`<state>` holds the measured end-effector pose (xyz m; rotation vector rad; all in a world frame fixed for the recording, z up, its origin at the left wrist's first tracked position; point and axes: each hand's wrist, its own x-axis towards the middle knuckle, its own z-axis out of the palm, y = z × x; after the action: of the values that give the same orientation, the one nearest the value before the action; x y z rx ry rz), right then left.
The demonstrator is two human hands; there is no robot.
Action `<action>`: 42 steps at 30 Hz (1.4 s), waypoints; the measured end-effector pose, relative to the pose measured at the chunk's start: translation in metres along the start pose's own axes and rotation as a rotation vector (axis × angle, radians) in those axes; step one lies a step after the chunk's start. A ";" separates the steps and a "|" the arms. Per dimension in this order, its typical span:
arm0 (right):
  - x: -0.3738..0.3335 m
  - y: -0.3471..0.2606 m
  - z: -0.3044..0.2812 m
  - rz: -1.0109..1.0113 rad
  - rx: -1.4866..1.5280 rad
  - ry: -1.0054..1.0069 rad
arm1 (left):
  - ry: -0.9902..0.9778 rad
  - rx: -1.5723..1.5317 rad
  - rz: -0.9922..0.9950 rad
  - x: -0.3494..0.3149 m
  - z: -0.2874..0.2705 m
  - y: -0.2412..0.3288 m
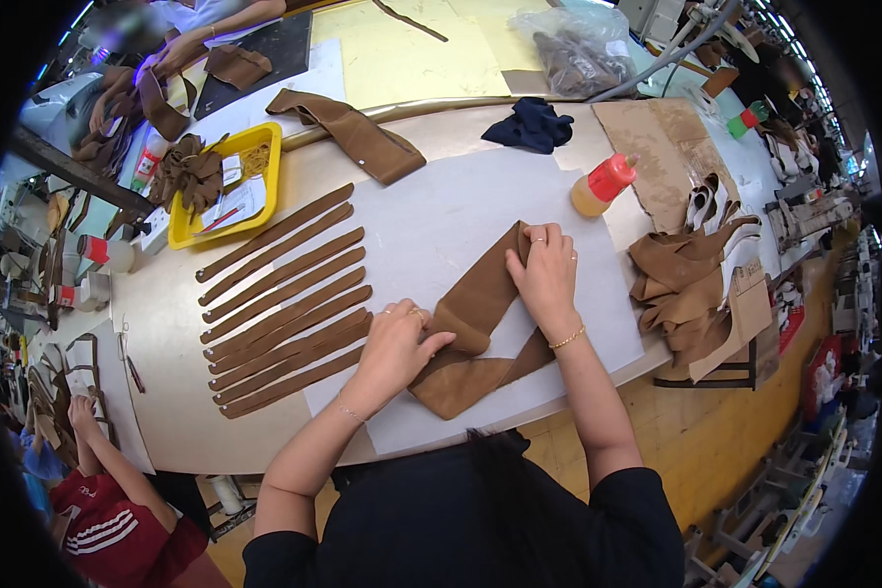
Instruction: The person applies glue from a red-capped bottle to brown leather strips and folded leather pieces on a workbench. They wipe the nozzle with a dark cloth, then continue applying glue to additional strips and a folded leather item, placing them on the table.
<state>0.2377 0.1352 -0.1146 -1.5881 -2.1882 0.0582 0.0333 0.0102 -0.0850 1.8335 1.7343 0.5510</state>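
A wide brown leather strip (480,294) lies folded over on white paper in front of me. My right hand (544,265) grips its far end between thumb and fingers. My left hand (395,345) has its fingers curled at the strip's near left part, with the thumb laid along the leather. The strip's other length bends under and runs toward my right forearm. Left of my left hand, several narrow brown straps (284,294) lie side by side, some ends tucked near that hand. Another wide brown strip (358,137) rests farther off.
A red-topped squeeze bottle (603,186) stands beyond my right hand, near a dark cloth (529,125). Brown pieces (681,284) are piled on cardboard at right. A yellow tray (272,176) holds scraps and papers. Scissors (125,353) lie left. Co-workers' hands (83,416) show at left and far left.
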 end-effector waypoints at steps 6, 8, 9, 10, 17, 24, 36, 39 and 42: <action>0.011 0.049 0.000 0.183 0.386 0.094 | -0.258 -0.936 -0.227 0.004 -0.014 0.014; 0.022 0.061 -0.038 0.420 0.724 0.084 | -0.120 -1.157 -0.089 0.008 -0.035 0.027; 0.023 0.069 -0.051 0.472 1.060 0.155 | -0.085 -1.215 -0.040 0.013 -0.043 0.027; 0.025 0.071 -0.066 0.512 1.397 0.234 | -0.052 -1.272 0.013 0.017 -0.052 0.027; 0.028 0.087 -0.149 0.436 2.041 -0.287 | 0.110 -1.722 0.042 0.048 -0.096 0.063; -0.016 0.105 -0.182 0.432 1.705 -0.033 | -0.098 -1.575 0.163 0.051 -0.130 0.015; -0.098 0.135 -0.172 0.272 1.307 -0.406 | -0.188 -0.250 0.158 0.095 -0.131 0.037; -0.131 0.133 -0.152 0.454 0.959 -0.481 | 0.112 -0.131 0.375 0.124 -0.085 0.003; -0.137 0.133 -0.144 0.529 0.665 -0.475 | 0.145 -0.466 0.097 0.117 -0.056 -0.010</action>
<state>0.4437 0.0243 -0.0654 -1.7810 -1.6734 1.2849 -0.0006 0.1333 -0.0579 1.5766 1.4507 1.0520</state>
